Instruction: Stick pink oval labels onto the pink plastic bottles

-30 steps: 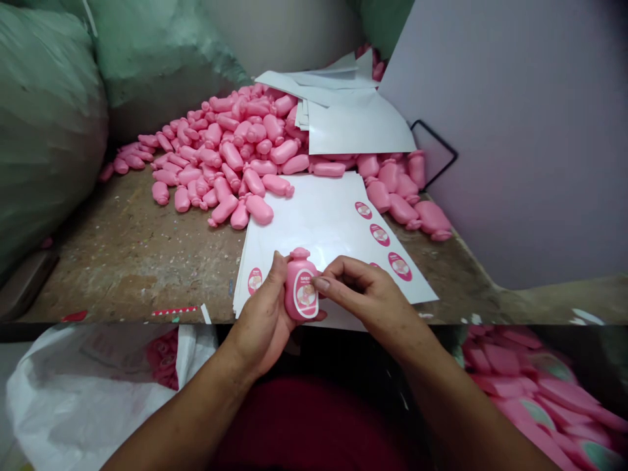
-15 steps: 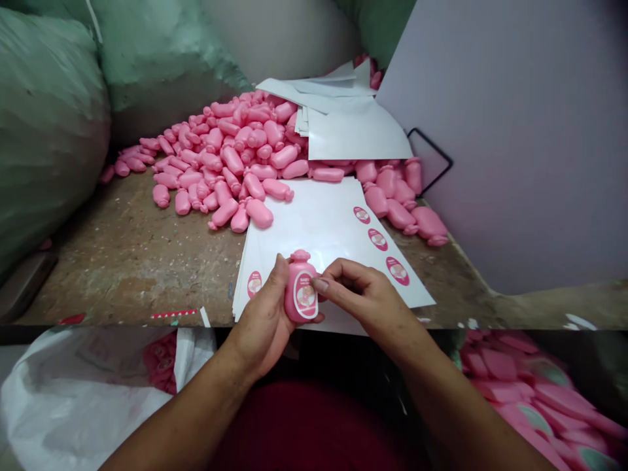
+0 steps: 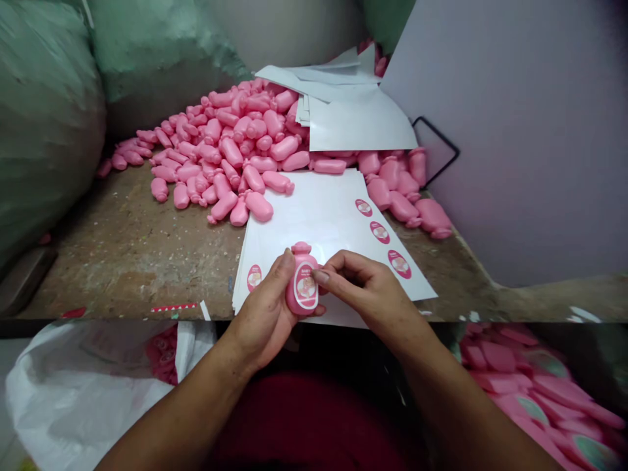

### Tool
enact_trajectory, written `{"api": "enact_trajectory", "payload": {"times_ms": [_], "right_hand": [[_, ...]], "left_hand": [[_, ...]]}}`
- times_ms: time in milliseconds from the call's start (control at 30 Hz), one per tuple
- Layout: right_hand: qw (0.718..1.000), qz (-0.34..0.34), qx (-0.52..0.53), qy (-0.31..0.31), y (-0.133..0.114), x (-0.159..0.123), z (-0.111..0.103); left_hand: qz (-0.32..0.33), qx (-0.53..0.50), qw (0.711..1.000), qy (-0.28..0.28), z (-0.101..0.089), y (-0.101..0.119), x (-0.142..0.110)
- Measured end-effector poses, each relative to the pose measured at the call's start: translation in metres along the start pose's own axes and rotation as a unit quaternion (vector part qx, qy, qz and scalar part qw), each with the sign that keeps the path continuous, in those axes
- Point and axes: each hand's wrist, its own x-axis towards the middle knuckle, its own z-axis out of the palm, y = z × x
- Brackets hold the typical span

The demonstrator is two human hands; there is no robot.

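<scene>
My left hand (image 3: 265,311) is closed round a small pink bottle (image 3: 303,288) with an oval label on its front, held upright over the near edge of the table. My right hand (image 3: 366,291) has its fingers curled, and its thumb presses on the right edge of that label. Under both hands lies a stack of white sticker sheets (image 3: 318,222). The top sheet carries a few oval pink stickers (image 3: 379,233) along its right side and one (image 3: 254,277) at the lower left.
A heap of unlabelled pink bottles (image 3: 230,147) covers the far middle of the worn table (image 3: 127,248). Loose white sheets (image 3: 353,111) lie behind. Green sacks (image 3: 44,124) stand at the left, a white bag (image 3: 78,392) below left, labelled bottles (image 3: 530,386) below right, a pale board (image 3: 530,131) at the right.
The bottle and both hands have stayed almost in place; the bottle is turned slightly and sits a little higher in view.
</scene>
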Motion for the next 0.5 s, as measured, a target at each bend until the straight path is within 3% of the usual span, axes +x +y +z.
{"api": "enact_trajectory", "payload": {"times_ms": [333,500], "right_hand": [[0.998,-0.042,-0.034,0.016,0.006,0.003,-0.006],[0.967,-0.099,-0.182,0.146,0.01,0.001,-0.015]], "left_hand": [[0.021,0.054,0.998,-0.04,-0.005,-0.005,-0.001],[0.016,0.078,0.997,-0.016,-0.005,-0.005,-0.001]]}}
